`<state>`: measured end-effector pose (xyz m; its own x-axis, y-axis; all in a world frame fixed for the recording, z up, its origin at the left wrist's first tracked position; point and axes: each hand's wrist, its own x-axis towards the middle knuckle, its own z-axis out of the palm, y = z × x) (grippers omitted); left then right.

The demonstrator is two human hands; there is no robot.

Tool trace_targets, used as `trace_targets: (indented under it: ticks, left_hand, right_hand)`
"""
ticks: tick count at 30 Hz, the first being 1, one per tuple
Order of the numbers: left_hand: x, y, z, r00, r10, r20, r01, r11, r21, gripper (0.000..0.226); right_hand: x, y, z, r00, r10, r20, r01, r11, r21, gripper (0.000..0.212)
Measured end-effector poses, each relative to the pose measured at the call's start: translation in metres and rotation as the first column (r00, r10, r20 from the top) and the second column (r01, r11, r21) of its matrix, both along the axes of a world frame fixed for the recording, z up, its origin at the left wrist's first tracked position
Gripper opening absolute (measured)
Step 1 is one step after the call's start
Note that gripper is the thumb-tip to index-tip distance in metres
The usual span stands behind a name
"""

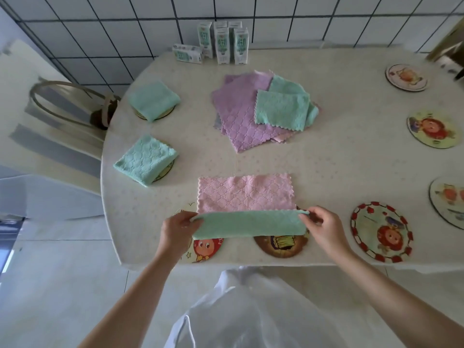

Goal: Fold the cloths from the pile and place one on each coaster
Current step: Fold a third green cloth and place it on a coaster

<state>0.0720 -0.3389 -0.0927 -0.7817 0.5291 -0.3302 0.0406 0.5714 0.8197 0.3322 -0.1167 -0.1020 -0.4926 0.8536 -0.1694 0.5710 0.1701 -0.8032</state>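
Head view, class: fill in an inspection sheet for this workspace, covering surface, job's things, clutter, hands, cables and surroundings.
Surface: pale patterned table, rounded edge.
Job's things: two folded green cloths, each on a coaster; cloth pile mid-table; held cloth, green strip over pink; six bare coasters, including the red-rimmed coaster.
Clutter: drink cartons at the far edge.
Hands: left hand and right hand pinch the held cloth's ends.
Cables: nothing seen.
Surroundings: chair at left; tiled wall behind.
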Motion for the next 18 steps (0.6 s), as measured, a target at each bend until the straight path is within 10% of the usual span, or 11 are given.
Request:
trace_targets:
  ticks: [9, 18]
  left_hand:
    - [-0.045, 0.067, -0.023, 0.929, 0.299, 0.219, -0.289, 0.954, -0.077, 0.019]
    - [-0.073, 0.092, -0.045, 0.953, 0.251, 0.169, -0.212, 0.953, -0.217, 0.017]
  right_hand:
    - [-0.062, 0.065, -0.014, 0.981, -0.195, -0.002, 0.19, 0.954, -0.233, 0.006]
    - [-0.089, 0.105, -0.04, 0.976, -0.07, 0.206, 0.127, 0.951, -0.282, 0.016]
